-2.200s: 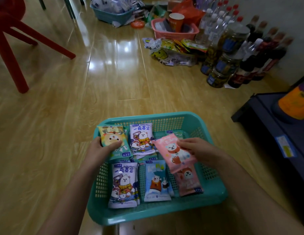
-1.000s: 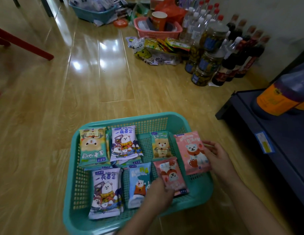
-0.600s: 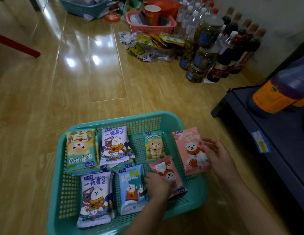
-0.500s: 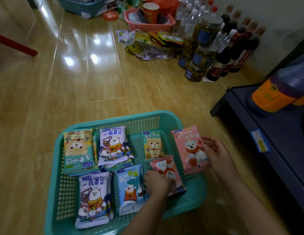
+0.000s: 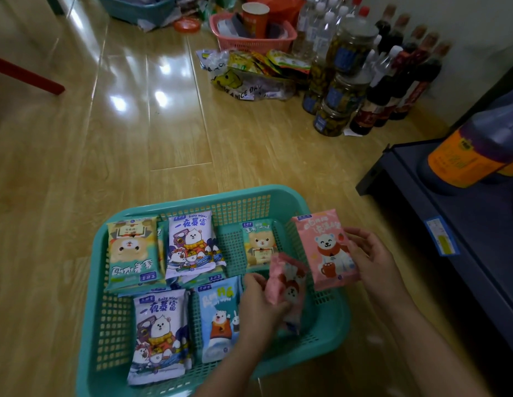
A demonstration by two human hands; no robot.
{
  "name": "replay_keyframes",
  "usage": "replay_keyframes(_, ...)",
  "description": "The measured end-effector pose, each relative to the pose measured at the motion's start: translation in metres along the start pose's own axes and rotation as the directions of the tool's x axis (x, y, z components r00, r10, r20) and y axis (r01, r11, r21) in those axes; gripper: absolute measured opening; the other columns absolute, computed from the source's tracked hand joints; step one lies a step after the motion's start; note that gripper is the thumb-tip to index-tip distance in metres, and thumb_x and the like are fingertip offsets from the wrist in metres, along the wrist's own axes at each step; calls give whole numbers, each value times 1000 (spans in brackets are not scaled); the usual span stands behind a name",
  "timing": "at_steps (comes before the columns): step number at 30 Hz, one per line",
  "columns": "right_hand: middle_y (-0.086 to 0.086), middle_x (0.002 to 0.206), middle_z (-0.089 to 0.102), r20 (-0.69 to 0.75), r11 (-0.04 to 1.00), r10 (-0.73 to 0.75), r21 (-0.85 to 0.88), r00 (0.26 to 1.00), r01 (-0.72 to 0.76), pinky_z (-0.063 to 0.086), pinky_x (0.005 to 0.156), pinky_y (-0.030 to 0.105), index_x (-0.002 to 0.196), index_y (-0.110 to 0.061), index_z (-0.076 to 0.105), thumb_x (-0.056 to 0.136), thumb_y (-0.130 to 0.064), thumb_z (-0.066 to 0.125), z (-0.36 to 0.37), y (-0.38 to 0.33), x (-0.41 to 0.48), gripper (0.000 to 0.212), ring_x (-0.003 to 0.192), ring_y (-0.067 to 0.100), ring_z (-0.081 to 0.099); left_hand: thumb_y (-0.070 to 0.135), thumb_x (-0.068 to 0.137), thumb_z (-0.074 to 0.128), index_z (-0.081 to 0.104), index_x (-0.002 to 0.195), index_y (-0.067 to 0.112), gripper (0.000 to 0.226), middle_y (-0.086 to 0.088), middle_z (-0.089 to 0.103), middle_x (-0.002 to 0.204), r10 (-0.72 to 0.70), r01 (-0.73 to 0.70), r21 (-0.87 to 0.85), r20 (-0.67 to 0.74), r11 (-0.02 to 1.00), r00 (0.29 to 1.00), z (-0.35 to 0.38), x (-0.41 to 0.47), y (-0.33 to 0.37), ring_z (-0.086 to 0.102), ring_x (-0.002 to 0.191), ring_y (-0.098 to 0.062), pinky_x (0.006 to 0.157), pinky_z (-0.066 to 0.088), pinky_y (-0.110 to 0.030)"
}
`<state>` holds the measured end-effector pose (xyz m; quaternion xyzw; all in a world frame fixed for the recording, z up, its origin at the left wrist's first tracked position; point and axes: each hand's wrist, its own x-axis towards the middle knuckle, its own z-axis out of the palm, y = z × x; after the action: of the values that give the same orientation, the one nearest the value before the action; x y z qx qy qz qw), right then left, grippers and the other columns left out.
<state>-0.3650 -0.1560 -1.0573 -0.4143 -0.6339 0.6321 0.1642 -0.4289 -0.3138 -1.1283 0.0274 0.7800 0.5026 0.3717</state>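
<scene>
A teal plastic basket (image 5: 330,336) on the wooden floor holds several cartoon-printed wipes packs. My left hand (image 5: 259,306) grips a small pink pack (image 5: 288,287) and holds it tilted above the basket's right part. My right hand (image 5: 370,259) holds a larger pink bear pack (image 5: 324,250) by its right edge, over the basket's right rim. Flat in the basket lie a green bear pack (image 5: 132,253), two white "Baby wipes" packs (image 5: 191,242) (image 5: 160,333), a blue pack (image 5: 218,319) and a small teal bear pack (image 5: 259,243).
A dark low shelf (image 5: 461,230) with a large orange-labelled bottle (image 5: 473,150) stands close on the right. Jars (image 5: 340,87), dark bottles (image 5: 393,90), snack bags (image 5: 249,73), a pink basket (image 5: 252,35) and another teal basket (image 5: 138,7) crowd the far floor. A red chair leg (image 5: 26,75) is at left.
My left hand left the green pack, reached across to the small pink pack at the basket's front right and has lifted it up on a tilt. My right hand keeps the larger pink pack.
</scene>
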Motion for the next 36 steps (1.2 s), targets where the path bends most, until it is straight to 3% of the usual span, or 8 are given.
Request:
replay_keyframes(5,-4,100,59,-13,999,22,34,1000,-21,54,49,16,110,-14,52,92,-13,51,-4,3,-2,18,79,11,64,6,67,78,55,96,16,38,0,60,105,70,-198,334,361,922,930,-54,14,41,59,98,-18,81,55,-28)
replay_keyframes(9,-3,102,60,1,999,33,29,999,-33,53,49,15,109,-14,53,92,-11,51,-4,7,-3,17,82,11,64,16,71,78,64,111,10,43,-4,66,111,-106,-593,609,740,526,665,-51,39,82,56,90,-14,75,48,-20)
replay_keyframes(18,-4,102,60,1,999,53,-1,999,-53,56,52,18,107,-16,54,92,-11,51,-16,13,-5,16,87,14,63,5,76,68,54,131,18,59,-5,57,130,-333,-654,720,690,231,643,0,84,80,54,117,-29,94,48,-38)
replay_keyframes(22,-3,103,60,-5,998,63,9,998,-63,55,51,17,108,-15,53,92,-10,50,-23,18,-5,17,87,15,63,16,80,64,50,133,21,56,1,48,139,54,-682,701,688,207,724,-11,72,62,40,129,-22,107,30,-37)
replay_keyframes(25,-4,106,59,40,998,53,-26,998,-52,57,54,20,111,-15,52,92,-11,51,-23,22,-9,20,94,17,64,28,87,55,46,127,20,42,2,46,132,464,-490,777,292,395,837,-30,48,37,40,121,-17,102,31,-28)
replay_keyframes(28,-4,109,61,126,997,19,-81,992,-9,58,60,23,107,-21,54,91,-10,52,-14,29,-13,19,92,12,67,42,73,66,52,116,20,50,3,54,112,455,-411,847,236,338,859,-47,30,7,49,107,-21,88,32,-30)
replay_keyframes(32,-10,106,62,267,964,-24,-248,963,93,57,64,20,103,-31,53,93,-14,49,3,28,-16,20,88,-1,66,37,19,84,67,83,19,68,4,65,74,434,-443,896,386,33,814,-50,35,-14,61,68,-18,76,30,-34)
replay_keyframes(36,-10,116,58,310,851,-56,-483,949,208,57,75,22,119,-28,50,97,-17,44,18,29,-14,26,98,4,62,32,20,88,65,66,19,53,3,63,62,458,-459,886,437,-68,774,-45,43,-5,58,62,-18,71,39,-32)
